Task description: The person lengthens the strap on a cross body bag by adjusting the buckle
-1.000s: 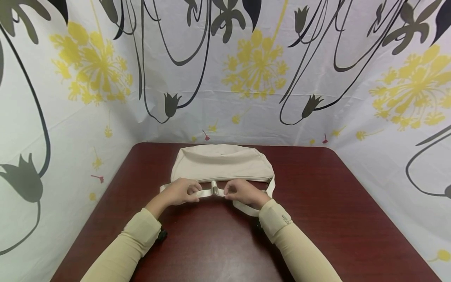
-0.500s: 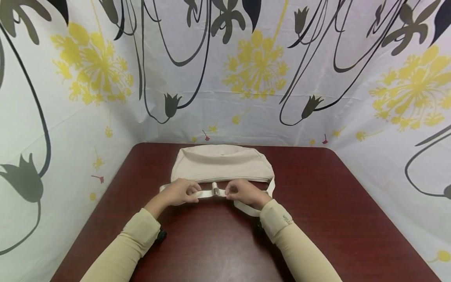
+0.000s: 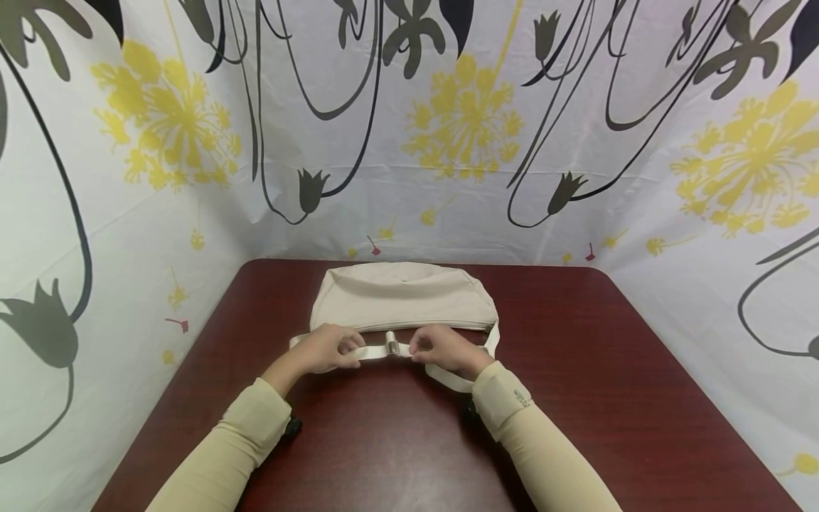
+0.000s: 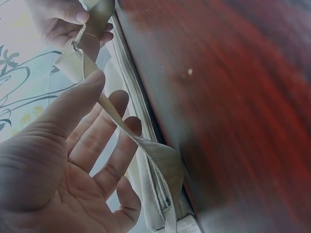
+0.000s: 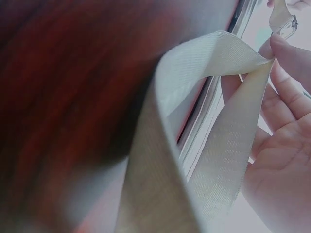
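Note:
A cream fabric bag (image 3: 403, 295) lies on the table, its zipped edge towards me. In front of it the bag's strap (image 3: 372, 353) is stretched between both hands, with a metal buckle (image 3: 392, 346) at its middle. My left hand (image 3: 325, 348) pinches the strap left of the buckle; in the left wrist view the thumb (image 4: 73, 104) presses it against a finger while the other fingers stay loose. My right hand (image 3: 444, 348) pinches the strap on the other side. A strap loop (image 5: 223, 141) hangs from the right hand's fingertips in the right wrist view.
The dark red wooden table (image 3: 397, 441) has rounded far corners. A white cloth (image 3: 409, 192) printed with flowers hangs behind and along both sides. A black strapped item (image 3: 293, 428) shows under the left cuff.
The buckle and the strap between my hands have shifted very slightly to the right. Both hands keep their pinch, and the bag stays in place.

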The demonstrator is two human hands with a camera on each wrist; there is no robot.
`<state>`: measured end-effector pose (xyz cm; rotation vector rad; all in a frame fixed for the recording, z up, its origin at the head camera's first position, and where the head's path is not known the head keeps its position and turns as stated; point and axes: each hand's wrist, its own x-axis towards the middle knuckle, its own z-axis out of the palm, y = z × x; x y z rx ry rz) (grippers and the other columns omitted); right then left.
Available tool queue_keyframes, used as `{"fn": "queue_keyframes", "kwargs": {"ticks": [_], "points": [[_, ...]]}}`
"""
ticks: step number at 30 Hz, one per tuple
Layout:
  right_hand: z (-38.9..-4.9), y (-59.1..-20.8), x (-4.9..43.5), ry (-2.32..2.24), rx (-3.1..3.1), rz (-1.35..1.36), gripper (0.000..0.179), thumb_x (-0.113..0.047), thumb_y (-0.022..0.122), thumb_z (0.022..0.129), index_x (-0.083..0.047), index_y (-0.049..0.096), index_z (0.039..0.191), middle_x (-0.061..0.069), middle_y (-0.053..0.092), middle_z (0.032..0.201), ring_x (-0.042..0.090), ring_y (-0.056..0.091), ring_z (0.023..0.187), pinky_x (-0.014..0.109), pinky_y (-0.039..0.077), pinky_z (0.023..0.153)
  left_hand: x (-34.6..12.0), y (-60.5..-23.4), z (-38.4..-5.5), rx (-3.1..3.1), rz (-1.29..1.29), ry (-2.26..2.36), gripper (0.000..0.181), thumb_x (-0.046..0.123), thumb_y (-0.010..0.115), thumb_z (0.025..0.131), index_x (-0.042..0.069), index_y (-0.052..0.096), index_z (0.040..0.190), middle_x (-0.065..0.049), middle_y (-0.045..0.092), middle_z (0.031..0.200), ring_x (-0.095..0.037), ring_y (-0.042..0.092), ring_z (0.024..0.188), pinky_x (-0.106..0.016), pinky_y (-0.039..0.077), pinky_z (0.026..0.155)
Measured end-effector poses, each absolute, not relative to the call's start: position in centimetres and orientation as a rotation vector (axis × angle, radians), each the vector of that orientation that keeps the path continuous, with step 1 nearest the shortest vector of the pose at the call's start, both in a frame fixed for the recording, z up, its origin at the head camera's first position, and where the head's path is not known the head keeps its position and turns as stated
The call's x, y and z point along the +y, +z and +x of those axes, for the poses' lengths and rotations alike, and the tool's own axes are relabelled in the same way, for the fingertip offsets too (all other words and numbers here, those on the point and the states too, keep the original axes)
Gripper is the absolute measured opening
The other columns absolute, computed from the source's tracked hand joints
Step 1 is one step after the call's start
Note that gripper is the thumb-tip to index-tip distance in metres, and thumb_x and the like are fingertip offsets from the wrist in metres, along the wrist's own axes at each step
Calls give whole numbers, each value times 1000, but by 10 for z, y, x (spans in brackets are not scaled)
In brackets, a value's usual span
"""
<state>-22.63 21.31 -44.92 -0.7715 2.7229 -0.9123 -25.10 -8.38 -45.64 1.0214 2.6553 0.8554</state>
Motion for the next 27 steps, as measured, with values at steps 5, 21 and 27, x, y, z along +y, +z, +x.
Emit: {"fn": "queue_keyframes", "kwargs": {"ticks": [5,21,27], "points": [[-227,-449,214,-905,2723,-776,8,-11,76,90,-15,69,88,-6,66,90,11,59,89,33,47,86,-85,-457,-251,2656,1015,863,28,20,82,87,11,73,112,-4,75,104,-18,70,94,-37,55,84],[-228,-448,220,-835,2748,-800,9,-11,76,90,-15,68,87,-7,64,89,12,58,90,34,47,87,-87,-460,-255,2652,1044,854,29,20,83,86,10,72,111,-4,75,104,-18,69,92,-35,55,82],[-229,-448,219,-833,2747,-794,9,-12,76,90,-16,68,87,-8,64,89,11,58,90,34,47,88,-87,-459,-254,2648,1043,866,27,19,83,86,11,73,109,-4,75,102,-17,69,91,-35,55,82]]}}
